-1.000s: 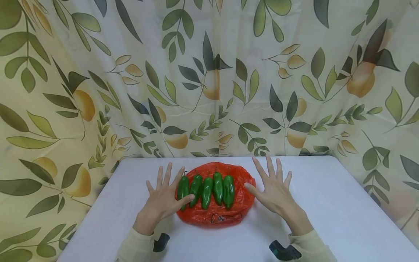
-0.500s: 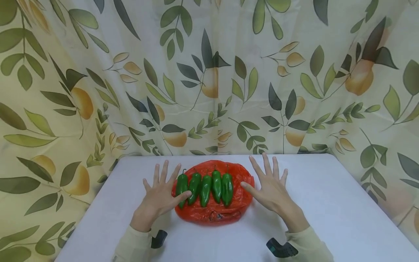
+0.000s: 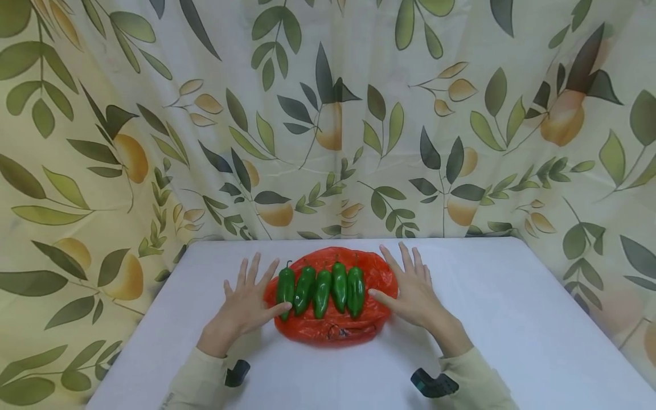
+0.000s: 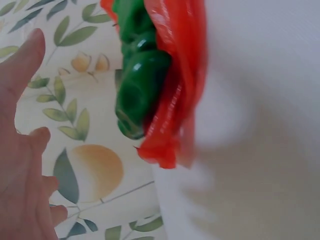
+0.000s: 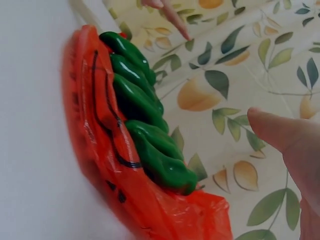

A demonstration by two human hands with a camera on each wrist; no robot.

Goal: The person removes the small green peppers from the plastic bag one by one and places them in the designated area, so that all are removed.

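Observation:
Several green chili peppers (image 3: 322, 293) lie side by side in a row on a crumpled red plastic bag (image 3: 333, 333), stems pointing away from me. My left hand (image 3: 243, 304) hovers at the bag's left side with fingers spread, its thumb overlapping the leftmost pepper in the head view. On the other side my right hand (image 3: 417, 293) is spread too, its thumb over the bag's right part. Neither hand holds anything. In the left wrist view a pepper (image 4: 142, 87) shows apart from the left hand's fingers. The right wrist view shows black print on the bag (image 5: 95, 110).
The bag lies on a white table (image 3: 512, 330) with rounded far corners. Behind it hangs a curtain (image 3: 328, 188) printed with leaves and fruit. A dark strap device sits at each wrist, such as the right one (image 3: 433, 384).
My right hand has shifted left toward the bag, its thumb now over the bag's edge. The left hand has moved slightly left. Peppers and bag lie as before.

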